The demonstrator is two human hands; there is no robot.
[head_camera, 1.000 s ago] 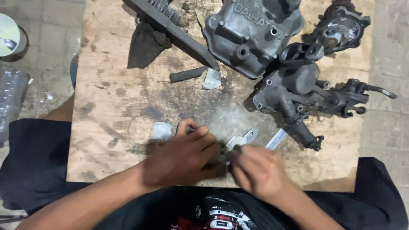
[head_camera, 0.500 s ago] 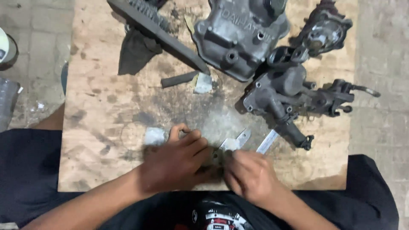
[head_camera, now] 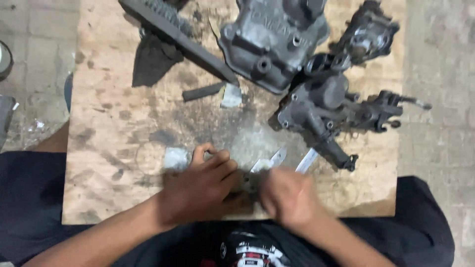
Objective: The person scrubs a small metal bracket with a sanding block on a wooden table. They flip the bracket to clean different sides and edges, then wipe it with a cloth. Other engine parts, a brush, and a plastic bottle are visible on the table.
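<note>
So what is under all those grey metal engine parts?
A stained plywood board lies under the grey metal castings and both hands, left hand and right hand. The board rests on the person's lap and the paved floor; whatever lies beneath it is hidden.

The right hand (head_camera: 289, 198) was smeared by motion blur, so its fingers and whatever it gripped could not be made out, and the small dark part (head_camera: 246, 182) between it and the left hand (head_camera: 200, 188) was mostly covered by both. The grey engine cover (head_camera: 274, 39), the long ribbed bar (head_camera: 173, 34) and the casting (head_camera: 366, 34) beside them were cut off by the top edge. At the left edge a round container (head_camera: 4, 59) showed only a sliver, and the worktop's (head_camera: 114, 123) near edge was hidden under the forearms.
</note>
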